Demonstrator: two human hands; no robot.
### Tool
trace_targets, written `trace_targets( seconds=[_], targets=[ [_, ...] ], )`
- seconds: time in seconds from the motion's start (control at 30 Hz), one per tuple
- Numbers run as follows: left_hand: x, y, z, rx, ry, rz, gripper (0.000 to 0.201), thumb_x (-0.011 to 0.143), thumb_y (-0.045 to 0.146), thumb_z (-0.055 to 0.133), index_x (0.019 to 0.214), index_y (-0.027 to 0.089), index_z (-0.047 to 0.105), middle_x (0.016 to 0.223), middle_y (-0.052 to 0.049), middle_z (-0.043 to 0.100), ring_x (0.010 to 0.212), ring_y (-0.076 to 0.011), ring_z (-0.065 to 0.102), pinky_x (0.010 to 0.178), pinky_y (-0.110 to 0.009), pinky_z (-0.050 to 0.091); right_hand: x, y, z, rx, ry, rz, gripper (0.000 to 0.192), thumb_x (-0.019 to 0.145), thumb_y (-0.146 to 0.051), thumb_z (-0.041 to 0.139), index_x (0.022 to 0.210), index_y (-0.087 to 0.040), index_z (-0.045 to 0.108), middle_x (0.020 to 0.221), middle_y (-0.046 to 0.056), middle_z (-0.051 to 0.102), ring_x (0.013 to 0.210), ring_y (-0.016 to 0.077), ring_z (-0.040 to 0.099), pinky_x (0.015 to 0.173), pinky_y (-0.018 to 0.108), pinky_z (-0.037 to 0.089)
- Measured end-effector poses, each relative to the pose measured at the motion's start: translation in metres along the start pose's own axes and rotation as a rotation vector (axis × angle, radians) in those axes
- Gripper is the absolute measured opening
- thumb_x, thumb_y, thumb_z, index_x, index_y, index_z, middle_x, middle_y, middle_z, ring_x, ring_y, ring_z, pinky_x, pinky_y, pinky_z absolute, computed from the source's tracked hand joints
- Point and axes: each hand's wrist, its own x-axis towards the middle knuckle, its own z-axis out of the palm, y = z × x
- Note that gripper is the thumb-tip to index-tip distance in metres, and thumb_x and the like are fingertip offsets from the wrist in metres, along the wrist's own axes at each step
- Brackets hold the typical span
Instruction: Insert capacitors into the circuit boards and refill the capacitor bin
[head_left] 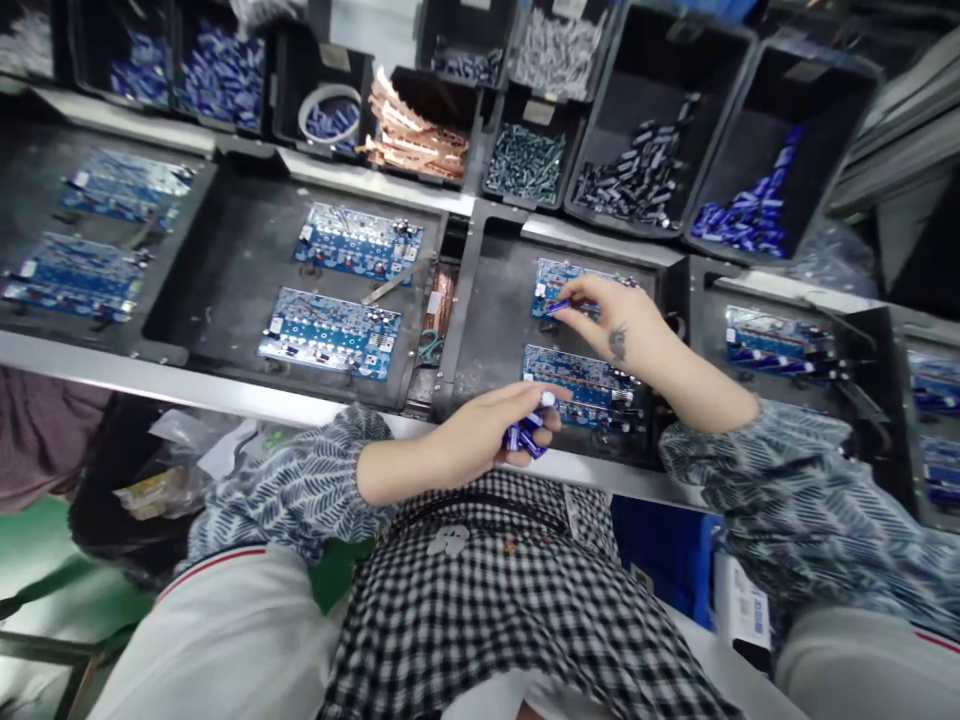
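While a checked apron filled the bottom of the view, the left hand (480, 440) was seen curled shut around a small bunch of blue capacitors (525, 436), held just off the near edge of the dark tray (495, 300) in front of the person. Right beyond that hand, the near circuit board (581, 385) was laid flat at the tray's near edge, its right end hidden by the right forearm. Further in, the right hand (611, 320) was stretched over the far circuit board (559, 285), and a single blue capacitor (556, 306) was pinched between thumb and fingertips, touching or just above the board; which of the two could not be told. The two hands were kept apart, one board between them.

To the left, a second tray (225, 270) was set alongside, with two more blue boards (330, 335) laid on it one behind the other. A narrow gap between the trays was occupied by copper strips (442, 300). At the right edge, another tray with a board (780, 340) was caught, blurred.

Along the far side, black bins were ranked in rows: copper parts (409, 130) in one, grey screws (525, 165) beside it, dark cylinders (637, 175) next, and loose blue capacitors in a bin (750, 215) at the far right.
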Motion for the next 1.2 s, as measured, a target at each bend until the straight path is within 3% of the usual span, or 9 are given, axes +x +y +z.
trace_targets(
  seconds=[0.1,0.23,0.5,0.67,0.87,0.97,1.03,1.13,1.2],
  targets=[
    [-0.001,-0.004,-0.003,-0.093,-0.067,-0.009,0.025,0.089,0.034,0.076,0.104,0.013,0.075,0.085,-0.004,0.057,0.064,-0.0071,0.051,0.045,-0.014,0.023,0.013,0.012,0.017,-0.077,-0.031,-0.030,0.015,0.095,-0.034,0.062,0.102,-0.024,0.071,0.103,0.009,0.076,0.097,0.0276,0.069,0.090,0.043,0.052],
    [0.002,-0.003,-0.001,-0.135,-0.080,-0.018,0.023,0.090,0.035,0.076,0.099,0.013,0.075,0.083,-0.005,0.060,0.061,-0.0057,0.050,0.042,-0.014,0.018,0.014,0.011,0.022,-0.129,-0.015,-0.022,0.019,0.096,-0.032,0.059,0.106,-0.025,0.074,0.108,0.008,0.076,0.101,0.0290,0.069,0.093,0.045,0.052],
    [0.013,0.002,0.010,-0.302,0.065,-0.062,0.021,0.101,0.028,0.063,0.088,0.013,0.063,0.080,-0.003,0.060,0.057,-0.0046,0.056,0.038,-0.011,0.018,0.017,0.007,0.020,-0.186,-0.029,-0.035,0.022,0.096,-0.029,0.058,0.108,-0.023,0.075,0.105,0.009,0.076,0.099,0.0289,0.069,0.091,0.042,0.051],
    [0.018,0.002,0.012,-0.362,0.100,0.001,0.013,0.096,0.020,0.070,0.087,0.012,0.064,0.082,-0.003,0.062,0.061,-0.0041,0.056,0.042,-0.010,0.024,0.018,0.010,0.019,-0.222,-0.077,-0.072,0.022,0.097,-0.028,0.056,0.108,-0.023,0.074,0.108,0.011,0.076,0.100,0.0294,0.068,0.089,0.043,0.049],
    [0.026,-0.002,0.015,-0.409,0.164,0.081,0.012,0.094,0.015,0.070,0.083,0.011,0.067,0.085,-0.005,0.064,0.067,-0.0052,0.057,0.049,-0.012,0.032,0.017,0.001,0.020,-0.273,-0.081,-0.123,0.022,0.098,-0.032,0.057,0.106,-0.024,0.075,0.108,0.010,0.076,0.105,0.0307,0.066,0.098,0.050,0.042],
    [0.029,-0.003,0.018,-0.444,0.193,0.112,0.015,0.098,0.015,0.065,0.083,0.011,0.067,0.085,-0.005,0.063,0.068,-0.0048,0.056,0.051,-0.012,0.033,0.002,-0.017,0.008,-0.147,-0.018,-0.102,0.030,0.098,-0.037,0.059,0.121,-0.023,0.072,0.113,0.012,0.075,0.106,0.0307,0.067,0.097,0.049,0.046],
    [0.031,-0.003,0.021,-0.456,0.191,0.124,0.018,0.100,0.014,0.061,0.083,0.010,0.067,0.082,-0.004,0.061,0.067,-0.0046,0.055,0.052,-0.013,0.032,-0.013,-0.029,-0.005,0.025,-0.043,-0.107,0.034,0.097,-0.042,0.060,0.124,-0.024,0.070,0.109,0.010,0.076,0.099,0.0273,0.069,0.092,0.044,0.051],
    [0.035,-0.005,0.026,-0.458,0.190,0.118,0.018,0.099,0.013,0.062,0.081,0.010,0.066,0.080,-0.002,0.058,0.068,-0.0054,0.054,0.053,-0.014,0.032,-0.027,-0.029,-0.020,0.219,-0.183,-0.113,0.028,0.096,-0.048,0.060,0.106,-0.027,0.075,0.095,0.005,0.076,0.088,0.0232,0.071,0.086,0.040,0.055],
    [0.038,-0.006,0.029,-0.458,0.197,0.083,0.018,0.097,0.008,0.057,0.082,0.010,0.067,0.083,-0.003,0.059,0.069,-0.0066,0.054,0.056,-0.017,0.035,-0.024,-0.014,-0.021,0.227,-0.142,-0.061,0.025,0.093,-0.048,0.063,0.099,-0.027,0.075,0.094,0.004,0.077,0.087,0.0240,0.071,0.086,0.041,0.056]
  ],
)
